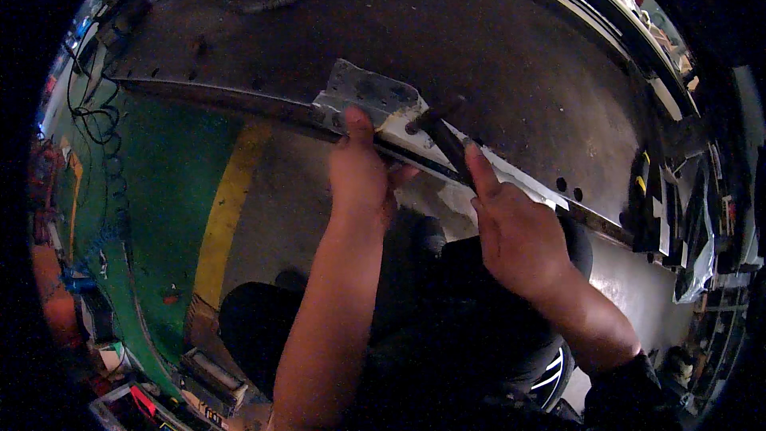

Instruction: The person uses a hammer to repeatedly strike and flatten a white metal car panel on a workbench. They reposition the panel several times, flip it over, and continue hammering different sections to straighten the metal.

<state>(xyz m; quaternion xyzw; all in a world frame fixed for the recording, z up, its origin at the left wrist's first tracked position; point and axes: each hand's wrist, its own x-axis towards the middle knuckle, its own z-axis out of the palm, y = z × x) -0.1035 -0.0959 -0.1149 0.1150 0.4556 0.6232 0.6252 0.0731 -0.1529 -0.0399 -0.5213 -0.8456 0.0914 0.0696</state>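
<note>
My left hand (pixel 357 166) grips a long light-grey sheet-metal part at the near edge of a dark metal bench. Its thumb lies on top and its fingers curl underneath. A bent grey plate (pixel 371 88) with several small holes forms the part's left end, and a pale metal strip (pixel 511 172) runs from it to the right along the edge. My right hand (pixel 523 235) is closed round the dark handle of a hammer (pixel 453 148). The hammer's head is over the strip, just right of the plate; I cannot tell whether it touches.
The dark bench top (pixel 527 56) has holes along its near edge. A hose (pixel 279 4) lies at its far left, and a coiled cable (pixel 112 136) hangs at the left. Below, the green floor (pixel 171 168) bears a yellow stripe (pixel 231 207). A wheel (pixel 552 375) shows low down.
</note>
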